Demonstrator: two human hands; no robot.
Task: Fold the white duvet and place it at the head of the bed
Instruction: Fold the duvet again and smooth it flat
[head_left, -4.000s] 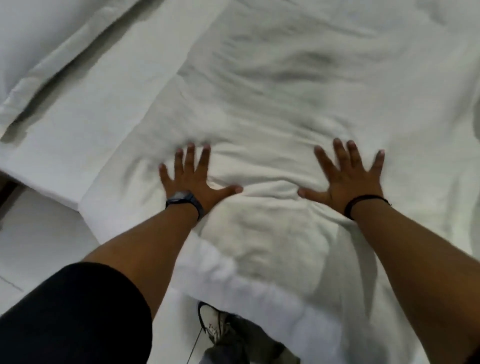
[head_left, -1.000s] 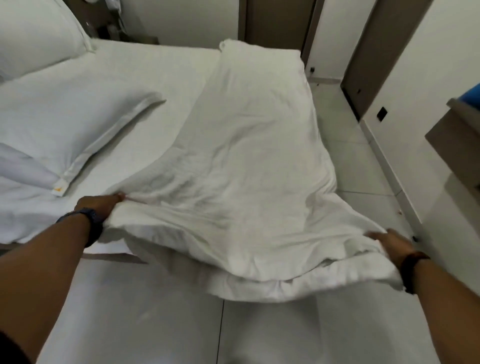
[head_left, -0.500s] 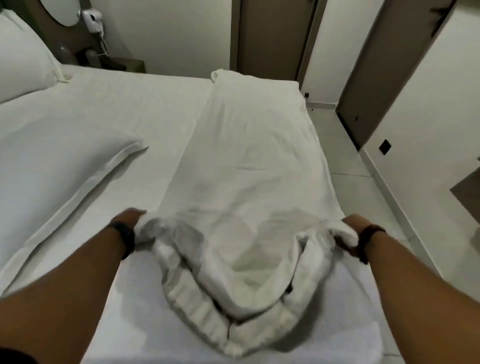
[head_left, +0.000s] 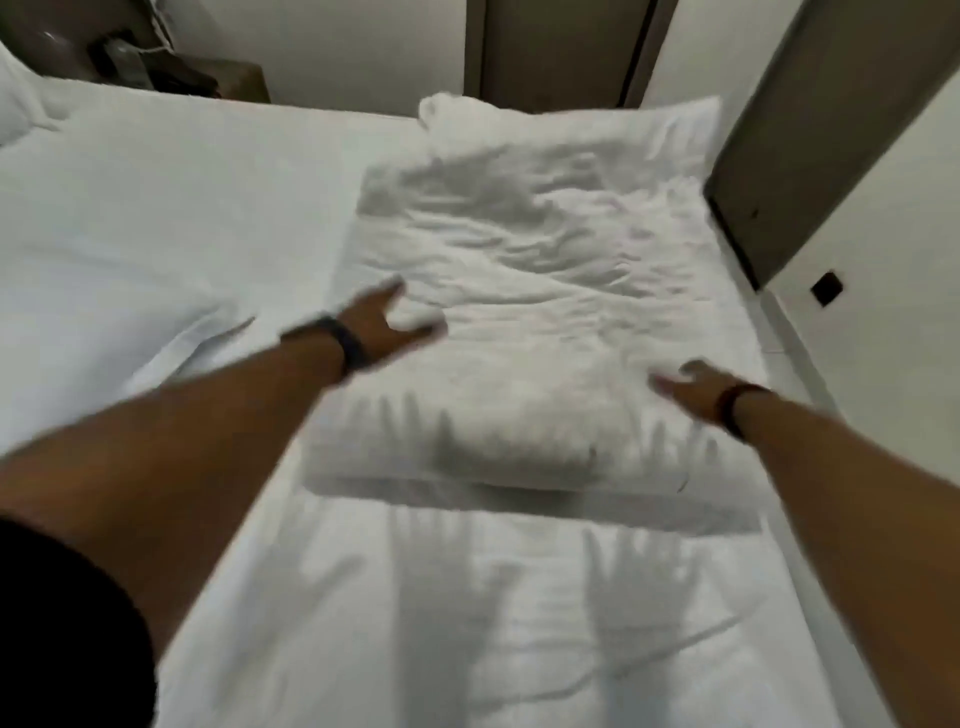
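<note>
Since half a second earlier, the duvet (head_left: 524, 332) had been flipped over itself, both hands, left hand (head_left: 382, 325) and right hand (head_left: 693, 389), released with fingers apart; its rumpled, uneven top layer risked sliding toward the bed (head_left: 156, 208) edge.

White duvet (head_left: 530, 312) — plain, perhaps greyish — black wristband (head_left: 345, 340).

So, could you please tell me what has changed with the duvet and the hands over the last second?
The duvet end that both hands gripped has been carried forward and laid over the rest, making a fold. The left hand and right hand have let go, now open. The pillow stayed in place.
</note>
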